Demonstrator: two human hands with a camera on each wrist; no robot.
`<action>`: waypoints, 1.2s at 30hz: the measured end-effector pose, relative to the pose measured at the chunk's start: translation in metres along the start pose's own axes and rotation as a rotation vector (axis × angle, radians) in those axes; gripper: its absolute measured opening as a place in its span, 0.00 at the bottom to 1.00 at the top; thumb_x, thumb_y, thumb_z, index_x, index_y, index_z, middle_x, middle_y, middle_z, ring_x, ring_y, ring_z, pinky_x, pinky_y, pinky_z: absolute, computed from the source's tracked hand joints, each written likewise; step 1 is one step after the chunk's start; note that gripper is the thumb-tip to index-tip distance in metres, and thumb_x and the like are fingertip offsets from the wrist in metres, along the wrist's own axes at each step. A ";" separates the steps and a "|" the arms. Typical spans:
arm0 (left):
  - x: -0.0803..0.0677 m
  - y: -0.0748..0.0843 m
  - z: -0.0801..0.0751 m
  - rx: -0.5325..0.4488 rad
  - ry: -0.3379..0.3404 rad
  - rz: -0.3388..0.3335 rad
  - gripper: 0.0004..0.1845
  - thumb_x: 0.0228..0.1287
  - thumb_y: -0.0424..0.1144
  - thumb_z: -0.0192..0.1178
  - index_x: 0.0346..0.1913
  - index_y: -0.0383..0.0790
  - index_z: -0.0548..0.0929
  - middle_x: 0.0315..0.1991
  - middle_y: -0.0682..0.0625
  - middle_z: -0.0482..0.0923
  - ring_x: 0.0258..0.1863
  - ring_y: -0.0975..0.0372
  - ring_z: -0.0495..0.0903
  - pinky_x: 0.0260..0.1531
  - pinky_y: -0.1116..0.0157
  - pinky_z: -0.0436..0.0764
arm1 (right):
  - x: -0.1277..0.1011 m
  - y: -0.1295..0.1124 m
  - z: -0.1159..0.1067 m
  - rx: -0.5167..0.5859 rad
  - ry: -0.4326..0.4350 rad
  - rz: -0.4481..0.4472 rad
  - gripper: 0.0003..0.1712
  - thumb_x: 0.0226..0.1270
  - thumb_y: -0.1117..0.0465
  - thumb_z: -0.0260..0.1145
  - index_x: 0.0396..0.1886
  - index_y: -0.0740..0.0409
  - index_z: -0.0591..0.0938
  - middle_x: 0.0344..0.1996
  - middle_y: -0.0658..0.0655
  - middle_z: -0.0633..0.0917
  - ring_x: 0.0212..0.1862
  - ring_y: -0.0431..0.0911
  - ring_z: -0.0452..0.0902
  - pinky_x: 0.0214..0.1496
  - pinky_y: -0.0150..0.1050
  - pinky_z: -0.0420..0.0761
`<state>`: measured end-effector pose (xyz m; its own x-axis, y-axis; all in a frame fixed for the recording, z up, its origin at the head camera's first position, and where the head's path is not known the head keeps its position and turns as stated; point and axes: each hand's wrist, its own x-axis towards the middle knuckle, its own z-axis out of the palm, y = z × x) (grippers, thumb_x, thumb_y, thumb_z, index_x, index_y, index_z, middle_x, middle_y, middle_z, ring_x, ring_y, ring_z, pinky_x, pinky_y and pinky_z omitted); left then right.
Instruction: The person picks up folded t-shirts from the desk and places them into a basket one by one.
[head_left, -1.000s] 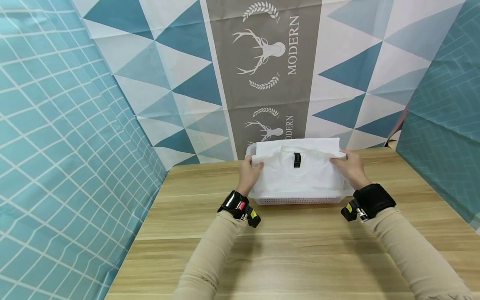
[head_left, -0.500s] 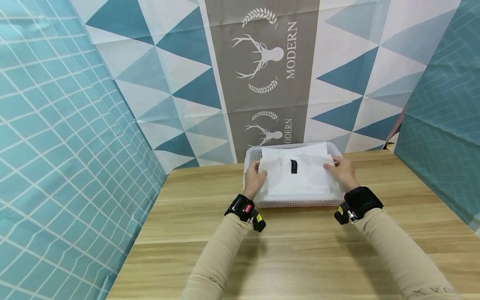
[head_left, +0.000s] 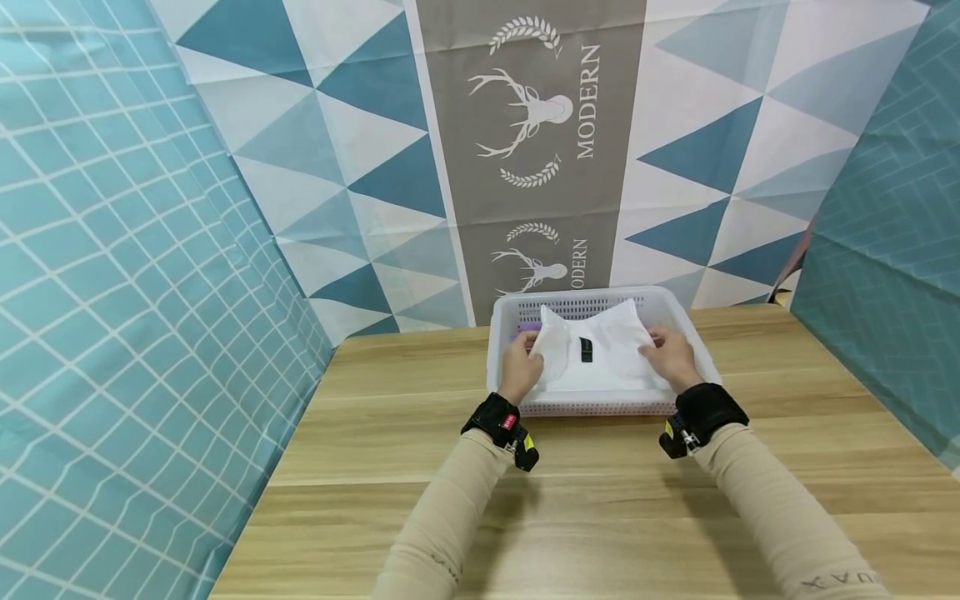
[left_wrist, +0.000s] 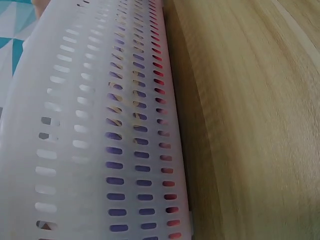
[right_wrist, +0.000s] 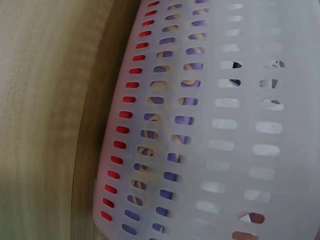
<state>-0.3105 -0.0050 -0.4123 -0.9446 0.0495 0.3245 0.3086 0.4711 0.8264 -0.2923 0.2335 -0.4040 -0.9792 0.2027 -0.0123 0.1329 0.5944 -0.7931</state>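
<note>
A folded white T-shirt [head_left: 603,360] with a black neck label lies inside the white perforated plastic basket [head_left: 596,410] in the head view. Its two far corners stand up like points, and its middle dips between them. My left hand [head_left: 519,368] pinches the shirt's left side, and my right hand [head_left: 670,358] pinches its right side. Both hands are inside the basket's rim. In the wrist views the basket wall [left_wrist: 90,165] hides most of the hands and the shirt.
Through the slots of the basket wall [right_wrist: 205,150], purple and red cloth shows under the shirt. A wooden table [head_left: 600,517] carries the basket near its back edge. Patterned curtains [head_left: 375,167] hang behind and on both sides.
The shirt has moved down and deeper into the basket, away from the far rim. Both hands have come closer together with it, and its far corners now fold up.
</note>
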 end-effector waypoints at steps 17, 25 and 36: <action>-0.007 0.005 -0.018 0.530 -0.297 -0.033 0.27 0.62 0.34 0.57 0.64 0.27 0.70 0.61 0.30 0.73 0.65 0.43 0.70 0.67 0.53 0.68 | -0.001 0.007 -0.010 -0.322 -0.165 -0.085 0.33 0.70 0.60 0.54 0.67 0.78 0.60 0.66 0.80 0.63 0.68 0.71 0.58 0.70 0.61 0.63; -0.007 0.006 -0.007 0.762 -0.590 0.032 0.21 0.74 0.48 0.44 0.53 0.41 0.83 0.53 0.47 0.84 0.54 0.55 0.82 0.55 0.61 0.79 | -0.024 -0.015 -0.001 -0.456 -0.442 -0.286 0.27 0.75 0.52 0.50 0.57 0.71 0.77 0.59 0.75 0.76 0.63 0.70 0.68 0.64 0.60 0.70; -0.019 0.033 -0.018 0.738 -0.694 -0.131 0.25 0.77 0.46 0.34 0.64 0.40 0.75 0.64 0.45 0.75 0.60 0.55 0.77 0.60 0.60 0.75 | -0.026 -0.019 0.009 -0.556 -0.555 -0.215 0.40 0.77 0.41 0.39 0.61 0.75 0.72 0.62 0.76 0.73 0.64 0.69 0.68 0.65 0.59 0.70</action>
<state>-0.2809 -0.0061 -0.3831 -0.8947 0.3478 -0.2801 0.2741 0.9229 0.2704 -0.2707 0.2100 -0.3941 -0.9060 -0.2885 -0.3099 -0.1527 0.9053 -0.3963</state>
